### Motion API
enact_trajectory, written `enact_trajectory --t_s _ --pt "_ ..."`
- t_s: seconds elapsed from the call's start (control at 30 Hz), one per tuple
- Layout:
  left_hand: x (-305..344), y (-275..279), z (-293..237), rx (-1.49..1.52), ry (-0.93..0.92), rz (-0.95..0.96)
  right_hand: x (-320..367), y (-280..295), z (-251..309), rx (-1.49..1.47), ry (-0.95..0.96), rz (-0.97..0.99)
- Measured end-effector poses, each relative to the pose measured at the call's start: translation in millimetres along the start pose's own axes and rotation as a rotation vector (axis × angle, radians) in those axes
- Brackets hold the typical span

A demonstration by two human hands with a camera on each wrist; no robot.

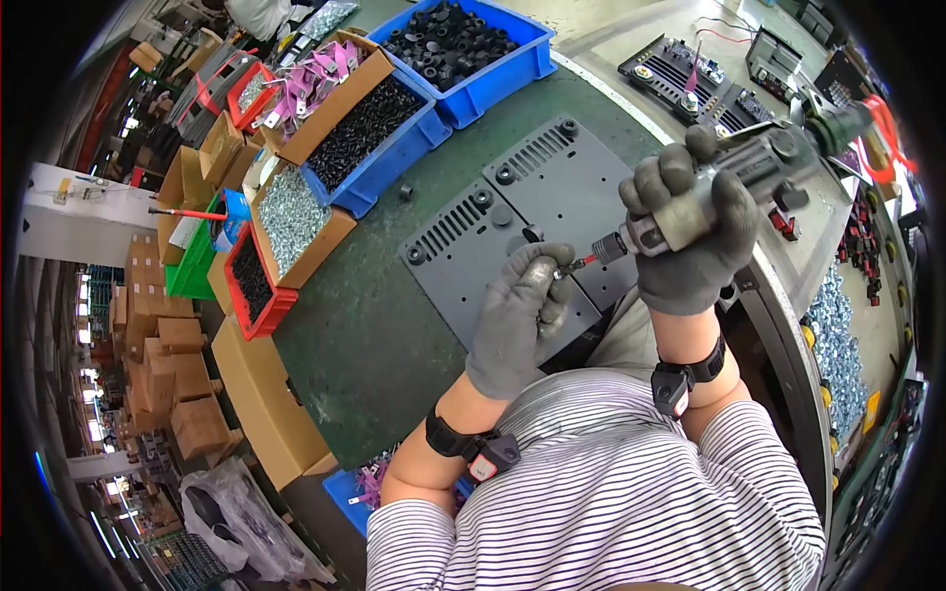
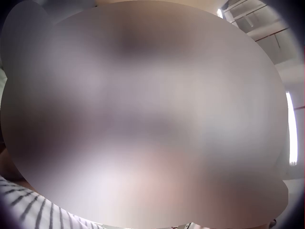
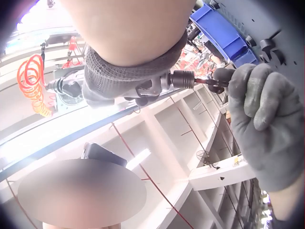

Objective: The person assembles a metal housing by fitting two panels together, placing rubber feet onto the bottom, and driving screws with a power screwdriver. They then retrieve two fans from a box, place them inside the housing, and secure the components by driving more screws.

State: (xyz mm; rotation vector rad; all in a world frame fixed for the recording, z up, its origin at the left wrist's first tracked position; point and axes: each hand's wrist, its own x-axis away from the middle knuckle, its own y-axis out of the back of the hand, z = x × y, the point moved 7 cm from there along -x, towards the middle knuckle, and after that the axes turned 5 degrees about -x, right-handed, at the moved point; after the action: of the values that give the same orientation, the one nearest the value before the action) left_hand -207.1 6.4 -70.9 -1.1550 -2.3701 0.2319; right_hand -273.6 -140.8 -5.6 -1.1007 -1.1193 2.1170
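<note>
My gloved right hand (image 1: pixel 690 246) grips an air screwdriver (image 1: pixel 769 163), held level with its nose toward the left hand. A red-banded bit (image 1: pixel 589 260) sticks out of the ribbed chuck (image 1: pixel 609 248). At its tip my gloved left hand (image 1: pixel 512 325) pinches a small metal screw (image 1: pixel 559 274) between thumb and fingers, mostly hidden by the glove. Below both hands lie dark grey slotted panels (image 1: pixel 443 261) side by side, with round black feet at their corners. In the right wrist view, the left hand (image 3: pixel 271 119) meets the bit. The left wrist view is blurred over.
Blue bins of black rubber parts (image 1: pixel 448 44) and small black pieces (image 1: pixel 365 128) stand at the back left. Beside them are a box of silvery screws (image 1: pixel 291 217) and a red bin (image 1: pixel 258 281). An orange coiled hose (image 1: pixel 887 138) trails at the right.
</note>
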Motion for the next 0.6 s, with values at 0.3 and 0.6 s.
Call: enact_trajectory --t_s 0.3,0.6 --pt "-21.6 34.4 -44.3 -1.284 -0.580 -0.191 -3.7 32.7 17.5 -0.083 -0.061 -0.144" --pt "-43.2 15.2 -35.3 -1.742 -0.482 -0.309 2.7 23.2 27.9 0.005 -0.055 -0.068"
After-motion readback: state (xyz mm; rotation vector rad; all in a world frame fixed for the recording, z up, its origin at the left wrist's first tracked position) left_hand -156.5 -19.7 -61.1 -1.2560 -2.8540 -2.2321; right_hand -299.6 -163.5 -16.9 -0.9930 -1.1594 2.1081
